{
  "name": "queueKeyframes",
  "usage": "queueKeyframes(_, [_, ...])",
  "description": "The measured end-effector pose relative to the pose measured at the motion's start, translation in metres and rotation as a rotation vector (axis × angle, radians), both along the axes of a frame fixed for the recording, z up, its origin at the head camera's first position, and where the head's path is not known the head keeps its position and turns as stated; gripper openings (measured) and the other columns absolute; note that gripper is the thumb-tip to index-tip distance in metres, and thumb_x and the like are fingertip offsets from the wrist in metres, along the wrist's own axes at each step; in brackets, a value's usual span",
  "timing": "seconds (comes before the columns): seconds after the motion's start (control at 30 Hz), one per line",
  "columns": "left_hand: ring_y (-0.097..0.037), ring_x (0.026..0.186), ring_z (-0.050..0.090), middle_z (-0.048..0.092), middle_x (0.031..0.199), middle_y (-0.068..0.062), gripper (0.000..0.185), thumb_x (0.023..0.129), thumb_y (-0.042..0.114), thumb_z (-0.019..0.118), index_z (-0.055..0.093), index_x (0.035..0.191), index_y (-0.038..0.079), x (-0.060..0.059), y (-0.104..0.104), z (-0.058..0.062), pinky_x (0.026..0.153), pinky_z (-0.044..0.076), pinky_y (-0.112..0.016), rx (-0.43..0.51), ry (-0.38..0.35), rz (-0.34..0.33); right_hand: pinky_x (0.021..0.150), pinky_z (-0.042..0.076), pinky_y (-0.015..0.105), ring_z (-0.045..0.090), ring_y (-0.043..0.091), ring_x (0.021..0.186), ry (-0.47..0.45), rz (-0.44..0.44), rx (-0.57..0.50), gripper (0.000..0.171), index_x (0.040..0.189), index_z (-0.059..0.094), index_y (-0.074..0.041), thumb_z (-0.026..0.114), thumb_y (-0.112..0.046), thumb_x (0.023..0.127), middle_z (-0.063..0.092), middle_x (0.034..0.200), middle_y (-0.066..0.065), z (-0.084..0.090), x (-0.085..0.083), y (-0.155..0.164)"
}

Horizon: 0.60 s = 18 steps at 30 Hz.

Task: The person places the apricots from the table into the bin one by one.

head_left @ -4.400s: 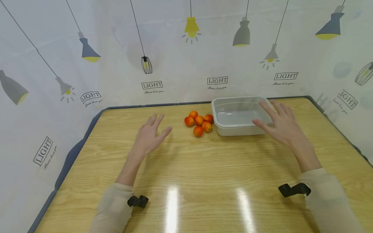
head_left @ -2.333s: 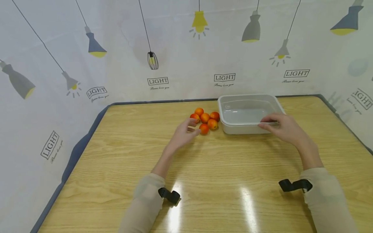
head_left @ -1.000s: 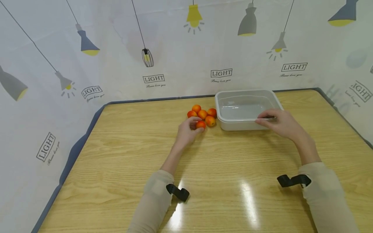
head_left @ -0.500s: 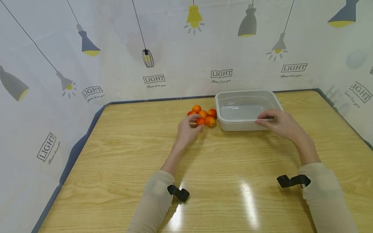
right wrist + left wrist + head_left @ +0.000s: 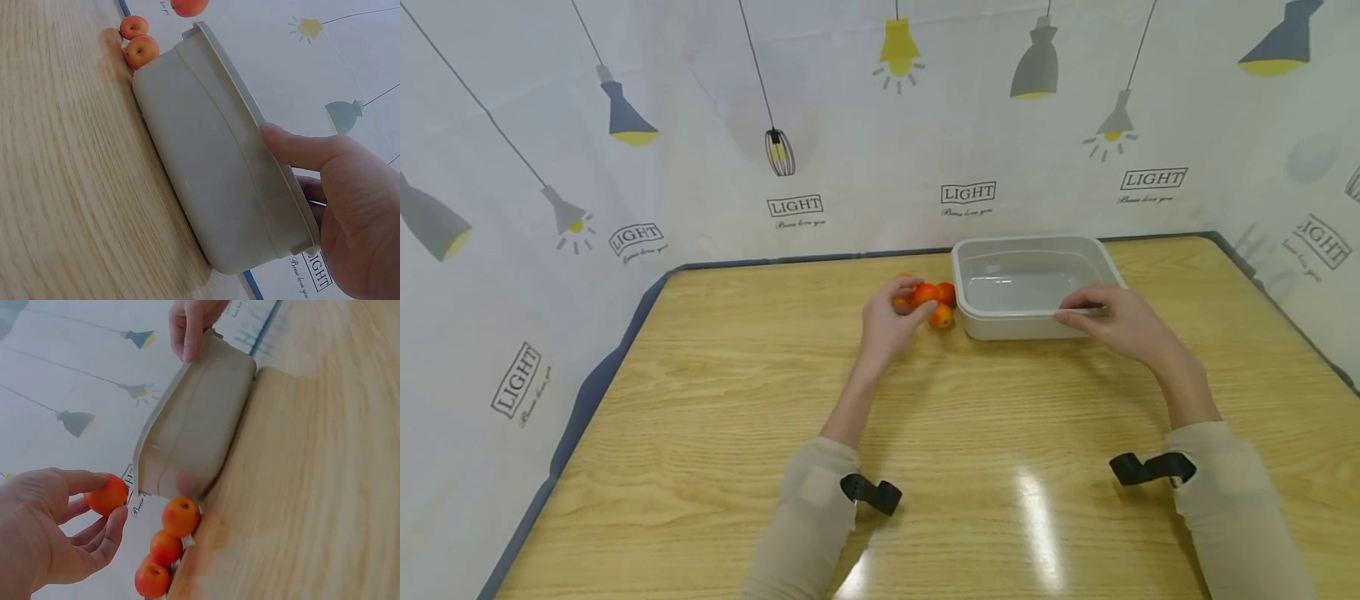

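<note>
A small orange fruit (image 5: 923, 293) (image 5: 106, 494) is pinched between the thumb and fingers of my left hand (image 5: 901, 307) (image 5: 87, 509), lifted just above the table. Three more fruits lie below it against the tub's left end; the nearest one to the tub (image 5: 180, 516) (image 5: 942, 317) touches its wall. The empty grey plastic tub (image 5: 977, 321) (image 5: 194, 425) (image 5: 212, 156) stands at the back. My right hand (image 5: 1086, 307) (image 5: 306, 172) grips its near rim, thumb on top.
The wooden table (image 5: 970, 417) has a dark edge and is fenced by a white lamp-printed sheet (image 5: 850, 167) at the back and both sides. Black wrist straps (image 5: 871, 493) sit on both sleeves.
My left hand reached the fruit pile, closed on one fruit and raised it slightly toward the tub. The right hand went to the tub's near rim and has held it since.
</note>
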<state>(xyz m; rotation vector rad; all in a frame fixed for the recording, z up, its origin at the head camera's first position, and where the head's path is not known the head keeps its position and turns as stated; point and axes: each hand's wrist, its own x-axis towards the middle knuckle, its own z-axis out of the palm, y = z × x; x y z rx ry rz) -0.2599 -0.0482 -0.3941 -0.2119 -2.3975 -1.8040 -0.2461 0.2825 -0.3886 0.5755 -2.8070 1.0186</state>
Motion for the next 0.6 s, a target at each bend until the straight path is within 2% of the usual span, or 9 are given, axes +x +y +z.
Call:
queueKeyframes(0.23, [-0.025, 0.090, 0.064, 0.068, 0.112, -0.013, 0.035, 0.090, 0.014, 0.078, 0.068, 0.123, 0.005, 0.000, 0.016, 0.009, 0.076, 0.055, -0.025, 0.040, -0.023, 0.004, 0.090, 0.046, 0.044, 0.061, 0.019, 0.098, 0.005, -0.003, 0.007, 0.024, 0.109, 0.074, -0.008, 0.069, -0.028, 0.098, 0.072, 0.104, 0.008, 0.000, 0.000, 0.001])
queueKeyframes(0.4, [-0.027, 0.089, 0.065, 0.068, 0.112, -0.012, 0.037, 0.089, 0.014, 0.079, 0.068, 0.123, 0.005, 0.000, 0.026, 0.013, 0.074, 0.056, -0.026, 0.064, -0.010, -0.005, 0.090, 0.046, 0.042, 0.061, 0.016, 0.097, 0.004, -0.002, 0.012, 0.024, 0.109, 0.074, -0.008, 0.069, -0.029, 0.098, 0.072, 0.104, 0.007, 0.000, 0.000, 0.003])
queueKeyframes(0.6, [-0.020, 0.086, 0.064, 0.069, 0.111, -0.010, 0.038, 0.088, 0.015, 0.080, 0.069, 0.123, 0.007, 0.004, 0.038, 0.017, 0.067, 0.055, -0.024, 0.108, 0.006, -0.039, 0.091, 0.047, 0.047, 0.063, 0.022, 0.099, 0.001, -0.005, -0.003, 0.023, 0.109, 0.074, -0.008, 0.070, -0.027, 0.097, 0.072, 0.105, 0.008, 0.000, 0.001, 0.002])
